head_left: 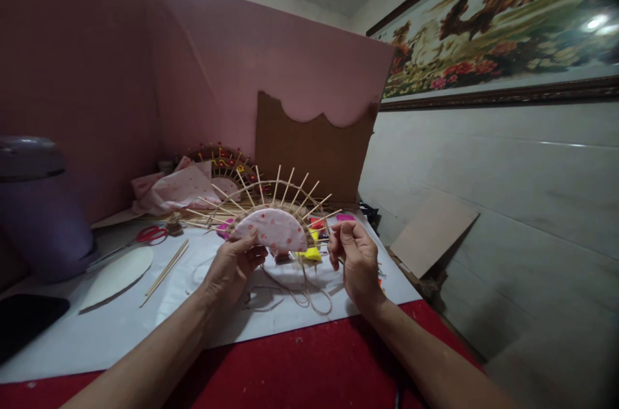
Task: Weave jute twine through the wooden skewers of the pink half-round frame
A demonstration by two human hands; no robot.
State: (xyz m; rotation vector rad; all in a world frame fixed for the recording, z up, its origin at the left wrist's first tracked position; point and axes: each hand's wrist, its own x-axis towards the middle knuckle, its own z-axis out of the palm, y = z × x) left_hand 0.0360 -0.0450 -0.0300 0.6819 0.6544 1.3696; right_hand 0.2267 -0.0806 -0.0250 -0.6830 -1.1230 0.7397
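Note:
My left hand (242, 257) grips the lower left edge of a half-round craft piece (271, 228), covered in pale pink cloth with small red dots. Thin wooden sticks (277, 182) fan out from its curved edge, and twine (304, 193) is strung between them in an arc. At the piece's right end, my right hand (355, 257) is closed, thumb and fingers pinched together near the last sticks. Twine seems to run to it, but what lies between the fingertips is too small to make out. A loose loop of twine (322, 306) hangs below onto the white sheet.
On the left are red-handled scissors (152, 235), a pale card piece (118, 277), loose sticks (167, 270), a black object (31, 325) and a purple flask (41, 209). Behind stand a decorated half-round piece (227, 160), crumpled pink cloth (176, 186) and brown cardboard (309, 151).

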